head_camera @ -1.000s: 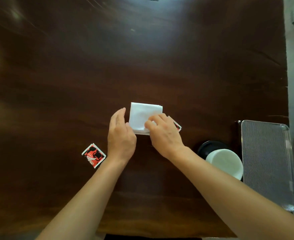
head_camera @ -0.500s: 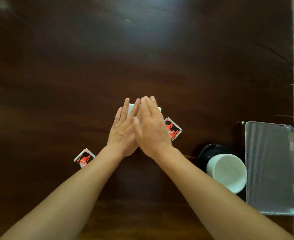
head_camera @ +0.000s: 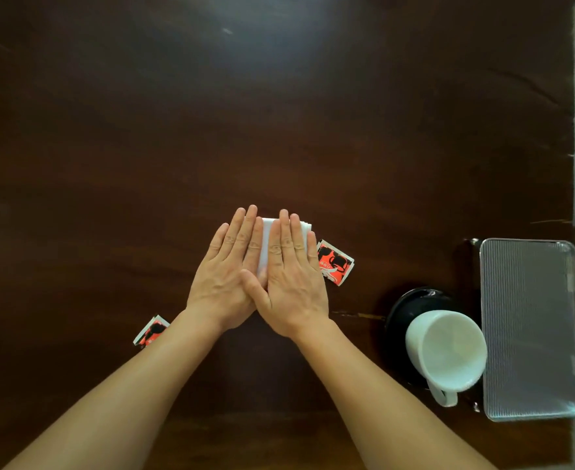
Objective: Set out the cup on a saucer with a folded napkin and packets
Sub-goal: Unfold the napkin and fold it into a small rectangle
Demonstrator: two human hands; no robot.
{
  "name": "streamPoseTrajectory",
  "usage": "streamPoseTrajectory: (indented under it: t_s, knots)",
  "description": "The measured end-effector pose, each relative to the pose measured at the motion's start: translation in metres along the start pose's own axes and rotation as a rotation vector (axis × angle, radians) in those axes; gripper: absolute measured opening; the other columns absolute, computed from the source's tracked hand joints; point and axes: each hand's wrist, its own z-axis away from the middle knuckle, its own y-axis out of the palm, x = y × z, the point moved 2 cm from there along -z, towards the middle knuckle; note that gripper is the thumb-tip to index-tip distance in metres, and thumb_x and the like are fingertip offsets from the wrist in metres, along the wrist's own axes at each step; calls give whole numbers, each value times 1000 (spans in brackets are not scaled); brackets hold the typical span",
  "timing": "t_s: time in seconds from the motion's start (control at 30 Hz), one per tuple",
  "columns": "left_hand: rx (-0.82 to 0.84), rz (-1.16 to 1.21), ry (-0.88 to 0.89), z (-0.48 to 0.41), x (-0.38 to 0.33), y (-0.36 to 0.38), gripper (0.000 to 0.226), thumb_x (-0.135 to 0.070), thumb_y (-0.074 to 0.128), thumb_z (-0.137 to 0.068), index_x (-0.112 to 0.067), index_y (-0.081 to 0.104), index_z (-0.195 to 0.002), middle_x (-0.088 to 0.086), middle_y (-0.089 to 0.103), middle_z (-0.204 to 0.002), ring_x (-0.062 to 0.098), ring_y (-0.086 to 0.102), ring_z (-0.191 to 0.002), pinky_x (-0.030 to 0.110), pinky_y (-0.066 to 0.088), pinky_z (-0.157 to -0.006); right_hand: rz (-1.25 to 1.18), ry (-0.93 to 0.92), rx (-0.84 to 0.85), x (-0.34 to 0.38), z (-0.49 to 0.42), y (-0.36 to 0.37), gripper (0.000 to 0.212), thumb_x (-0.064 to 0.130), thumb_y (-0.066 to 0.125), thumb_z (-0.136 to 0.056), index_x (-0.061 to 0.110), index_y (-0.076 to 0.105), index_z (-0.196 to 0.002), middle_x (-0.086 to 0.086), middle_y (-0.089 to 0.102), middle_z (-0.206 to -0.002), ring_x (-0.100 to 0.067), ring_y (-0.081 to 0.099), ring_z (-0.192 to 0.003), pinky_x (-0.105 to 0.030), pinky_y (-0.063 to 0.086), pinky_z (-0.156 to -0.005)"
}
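Dark wooden table (head_camera: 279,113), folded napkin (head_camera: 265,245), red packet (head_camera: 334,262), second packet (head_camera: 151,331), black saucer (head_camera: 411,300), ribbed tray (head_camera: 530,327)

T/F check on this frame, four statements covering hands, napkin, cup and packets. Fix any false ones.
1. The left hand and right hand lie flat on the napkin. True.
2. The cup stands on the tray. False: it sits on the dark saucer beside the tray.
3. A red packet lies just right of the right hand. True.
4. The second packet lies on the saucer. False: it lies on the table by the left forearm.
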Motion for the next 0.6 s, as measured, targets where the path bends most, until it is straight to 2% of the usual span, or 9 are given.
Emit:
streamPoseTrajectory:
  t_s: [0.23, 0.3, 0.47, 0.53, 0.6]
  knots:
    - [13, 24, 4, 2, 4, -4, 71, -44, 20, -103, -3, 2, -157, 15, 0, -167, 25, 0, -155, 37, 0, -125, -22, 135, -75, -12, 8, 9, 78, 58, 6, -100, 7, -9, -158, -6, -16, -166, -26, -17, -153, -45, -6, -124]
    - [30, 25, -4, 1, 3, -4, 71, -45, 18, -103, -4, -2, -157, 13, -5, -166, 24, -4, -155, 37, -2, -124, -1, 124, -46, -17, 10, 10, 75, 55, 7, -102, 9, -13, -157, -4, -19, -166, -26, -18, -153, -45, -8, -123]
    - [139, 58, -13, 1, 4, -14, 70, -48, 9, -104, -11, -22, -154, 5, -29, -163, 17, -27, -150, 34, -16, -122, -17, 123, 63, -12, 9, -3, 71, 49, 14, -104, 14, -25, -153, 0, -29, -163, -24, -29, -149, -48, -13, -123]
    - [145, 82, 6, 0, 6, -25, 70, -47, 11, -102, -10, -11, -157, 6, -16, -167, 19, -18, -153, 36, -10, -124, 20, 110, 92, -15, 9, -15, 71, 45, 23, -105, 15, -19, -155, -2, -18, -167, -27, -22, -152, -55, -10, -122]
    - [101, 121, -28, -4, 6, -40, 71, -44, 34, -100, -10, 12, -159, 8, 13, -167, 25, 7, -154, 41, 9, -123, 20, 113, 82, -16, 4, -30, 74, 44, 38, -103, 15, -3, -159, -2, -1, -168, -31, -10, -154, -62, -9, -118]
